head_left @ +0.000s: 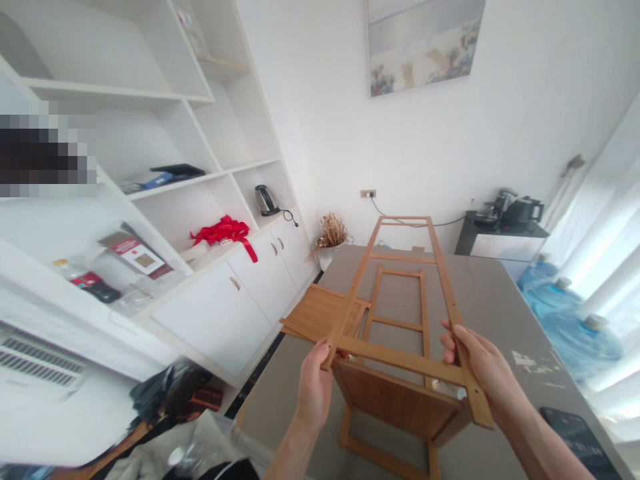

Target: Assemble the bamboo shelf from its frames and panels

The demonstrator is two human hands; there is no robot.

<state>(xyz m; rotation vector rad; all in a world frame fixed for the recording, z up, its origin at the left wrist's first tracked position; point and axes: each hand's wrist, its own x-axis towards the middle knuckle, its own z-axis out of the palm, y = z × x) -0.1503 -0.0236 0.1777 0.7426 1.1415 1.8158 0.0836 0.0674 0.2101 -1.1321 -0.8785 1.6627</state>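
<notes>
- Leaving open surface [483, 287] between wooden frame [445, 273] and right edge
- Clasping side rails with left fingers [321, 351] and right fingers [449, 342]
- Perhaps touching panel [395, 395] beneath

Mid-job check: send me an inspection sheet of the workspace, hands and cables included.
Surface: grey table, pale marks at right.
Job's things: wooden frame, held up; panelled piece below it, contact unclear; second frame and wooden panels on the table.
Clutter: dark phone-like device, near right corner.
Hands: left hand and right hand grip opposite rails at the wooden frame's near end.
Cables: black cable along the wall; kettle cord on the shelf.
Surroundings: white shelf unit left, water bottles right.
</notes>
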